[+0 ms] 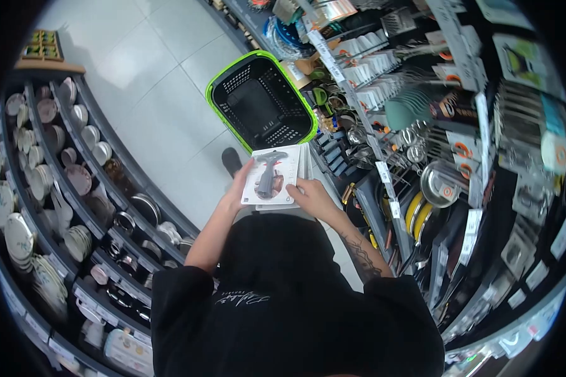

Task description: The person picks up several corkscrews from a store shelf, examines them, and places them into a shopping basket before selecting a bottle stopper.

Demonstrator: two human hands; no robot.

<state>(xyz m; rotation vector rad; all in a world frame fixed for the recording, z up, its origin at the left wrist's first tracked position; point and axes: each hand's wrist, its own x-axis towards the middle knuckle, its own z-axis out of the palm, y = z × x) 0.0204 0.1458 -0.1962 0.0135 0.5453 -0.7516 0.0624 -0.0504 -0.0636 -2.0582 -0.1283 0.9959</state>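
In front of my body is a small stack of white carded packages [295, 164]. The top white card [256, 188] carries a grey T-shaped hand tool [269, 179] with a thick handle. My left hand [239, 183] is closed on the stack's left edge, its fingers mostly hidden beneath. My right hand [310, 196] grips the right side, its thumb or fingertip lying over the edge of the top card. Just beyond the packages stands a black shopping basket with a bright green rim [217, 78].
Curved shelves [104, 229] of plates, bowls and cups line the left. On the right, a rack holds hanging kitchen utensils, including a steel strainer or pan [441, 183] and yellow-edged pans [415, 213]. A tiled floor [160, 94] runs between them. One shoe [231, 161] shows beside the basket.
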